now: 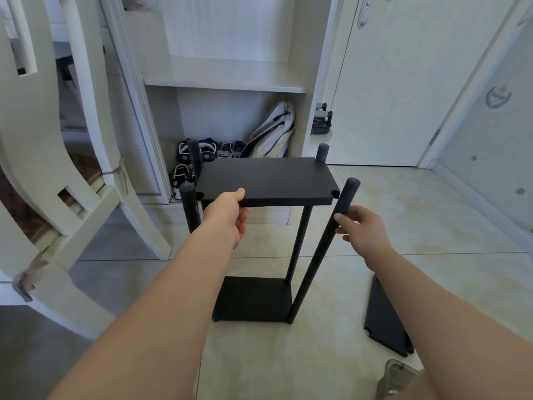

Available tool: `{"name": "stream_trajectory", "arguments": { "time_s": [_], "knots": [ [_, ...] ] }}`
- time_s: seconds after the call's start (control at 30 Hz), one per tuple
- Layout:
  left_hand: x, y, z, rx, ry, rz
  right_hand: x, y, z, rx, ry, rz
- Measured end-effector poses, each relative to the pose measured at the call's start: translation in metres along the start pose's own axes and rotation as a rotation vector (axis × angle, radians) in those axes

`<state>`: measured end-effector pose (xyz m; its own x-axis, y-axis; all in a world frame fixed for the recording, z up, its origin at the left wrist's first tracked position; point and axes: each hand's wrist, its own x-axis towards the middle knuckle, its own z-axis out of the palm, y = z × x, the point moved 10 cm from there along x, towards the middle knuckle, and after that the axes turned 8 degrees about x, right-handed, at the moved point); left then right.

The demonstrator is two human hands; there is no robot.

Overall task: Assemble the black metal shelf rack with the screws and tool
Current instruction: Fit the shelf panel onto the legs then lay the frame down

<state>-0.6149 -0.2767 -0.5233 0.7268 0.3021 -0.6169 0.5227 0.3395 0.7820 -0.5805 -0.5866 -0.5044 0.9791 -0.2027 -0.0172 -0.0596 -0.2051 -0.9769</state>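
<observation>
My left hand (230, 217) pinches the shelf panel's (265, 177) near edge; my right hand (359, 230) wraps the near-right pole (323, 255), the rack standing on the floor (418, 215). I'd keep the panel level and ease the pole into its corner notch (334, 194), seemingly unseated.

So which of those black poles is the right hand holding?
The near-right black round metal pole, tilted away from the flat black metal shelf panel the left hand holds. The right hand grips only this one.

rack (300, 255): black, upright on floor | upper shelf (265, 179) level between posts | spare shelf (386, 319) lying right
</observation>
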Motion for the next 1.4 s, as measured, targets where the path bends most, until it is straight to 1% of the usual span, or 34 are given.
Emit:
{"name": "stream_trajectory", "arguments": {
  "time_s": [0.23, 0.67, 0.73, 0.8, 0.87, 0.9, 0.97, 1.0, 1.07, 1.2, 1.3, 1.4],
  "knots": [
    [0.002, 0.002, -0.007, -0.002, 0.008, 0.001, 0.001, -0.001, 0.005, -0.002, 0.053, 0.010],
    [0.000, -0.001, -0.003, -0.007, 0.013, -0.001, -0.010, -0.010, 0.015, -0.084, 0.023, -0.014],
    [-0.001, -0.001, -0.003, -0.009, 0.013, -0.003, -0.010, -0.009, 0.017, -0.078, 0.030, 0.005],
    [-0.002, -0.002, -0.003, -0.013, 0.009, -0.004, -0.011, -0.003, 0.015, -0.055, 0.061, 0.078],
    [-0.003, -0.003, -0.003, -0.010, 0.010, -0.008, -0.018, 0.008, 0.013, 0.026, 0.106, 0.240],
    [-0.003, -0.003, -0.003, -0.009, 0.013, -0.010, -0.025, 0.015, 0.019, 0.102, 0.085, 0.344],
    [-0.004, -0.004, -0.004, -0.010, 0.018, -0.012, -0.041, 0.021, 0.045, 0.240, -0.056, 0.519],
    [-0.005, -0.005, -0.004, -0.011, 0.021, -0.013, -0.048, 0.020, 0.059, 0.290, -0.134, 0.566],
    [-0.006, -0.005, -0.004, -0.013, 0.022, -0.012, -0.054, 0.014, 0.081, 0.419, -0.210, 0.577],
    [-0.008, -0.008, -0.006, -0.004, 0.037, -0.018, -0.051, -0.005, 0.105, 0.715, -0.123, 0.523],
    [-0.008, -0.010, -0.006, 0.001, 0.041, -0.025, -0.051, -0.007, 0.116, 0.796, -0.069, 0.522],
    [-0.009, -0.013, -0.007, 0.007, 0.048, -0.029, -0.050, -0.003, 0.119, 0.783, -0.022, 0.523]
  ]
}}
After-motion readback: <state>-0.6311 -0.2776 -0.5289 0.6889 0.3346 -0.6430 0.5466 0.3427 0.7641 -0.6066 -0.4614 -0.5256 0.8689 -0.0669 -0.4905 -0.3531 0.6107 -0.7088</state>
